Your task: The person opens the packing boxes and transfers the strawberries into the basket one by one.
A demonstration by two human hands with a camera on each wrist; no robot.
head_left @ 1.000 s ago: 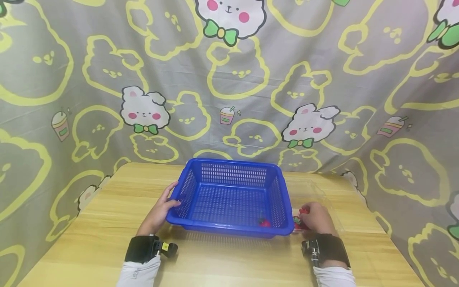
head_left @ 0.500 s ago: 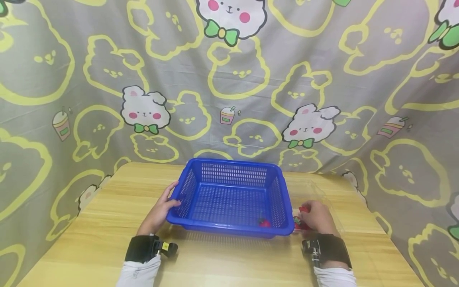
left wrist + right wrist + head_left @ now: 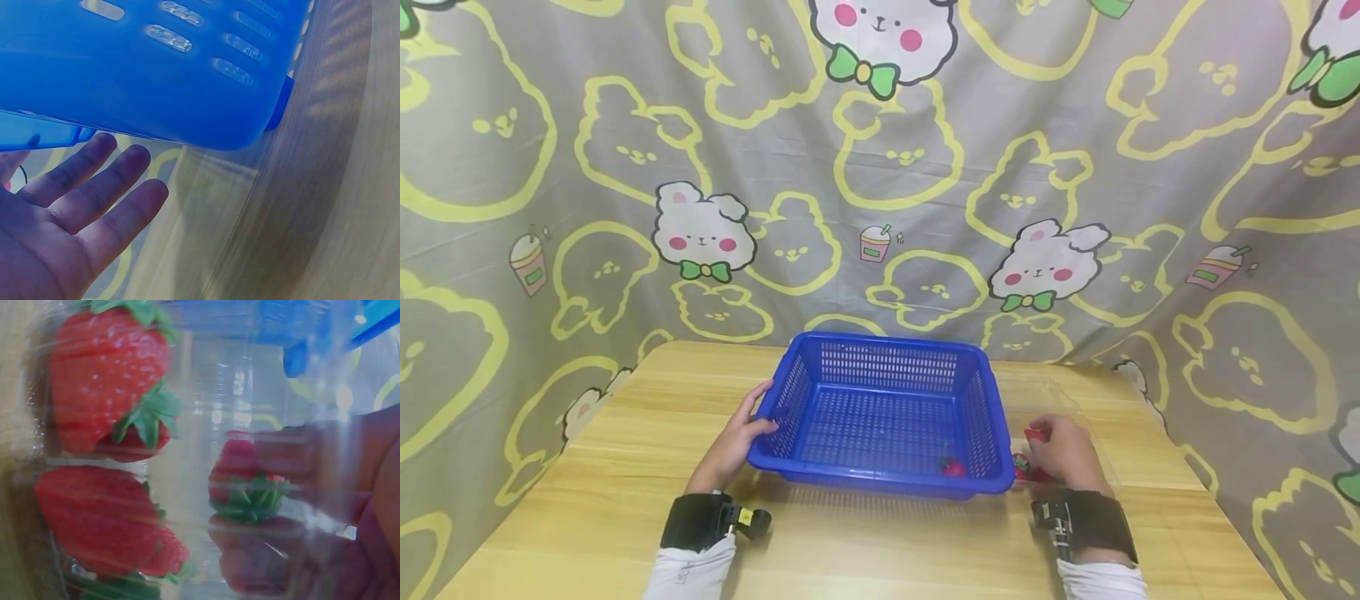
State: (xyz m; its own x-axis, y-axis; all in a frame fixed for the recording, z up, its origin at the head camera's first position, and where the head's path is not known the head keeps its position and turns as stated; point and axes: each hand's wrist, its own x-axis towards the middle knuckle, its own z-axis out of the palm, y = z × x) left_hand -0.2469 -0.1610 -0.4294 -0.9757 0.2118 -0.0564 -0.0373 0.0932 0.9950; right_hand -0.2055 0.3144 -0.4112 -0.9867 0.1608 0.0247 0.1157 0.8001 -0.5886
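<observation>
My left hand [image 3: 730, 442] rests at the left rim of a blue plastic basket [image 3: 880, 479], its thumb at the rim. The left wrist view shows several extended fingers below that rim. One strawberry [image 3: 953, 468] lies at the basket's near right corner. Right of the basket, my right hand [image 3: 1066, 452] pinches a red strawberry [image 3: 234, 472] with green leaves between thumb and fingers. It is seen through the wall of a clear plastic box [image 3: 1037, 396]. Several more strawberries [image 3: 103, 512] sit beside it in the box, partly hidden by the hand in the head view.
Everything stands on a light wooden table [image 3: 880, 550]. A grey patterned curtain [image 3: 925, 225] surrounds its back and sides. The clear box stands close against the basket's right side, and the basket's rim rises between them.
My right hand has shifted slightly, and a little more of the pinched strawberry shows above the others. The left hand and basket have stayed in place.
</observation>
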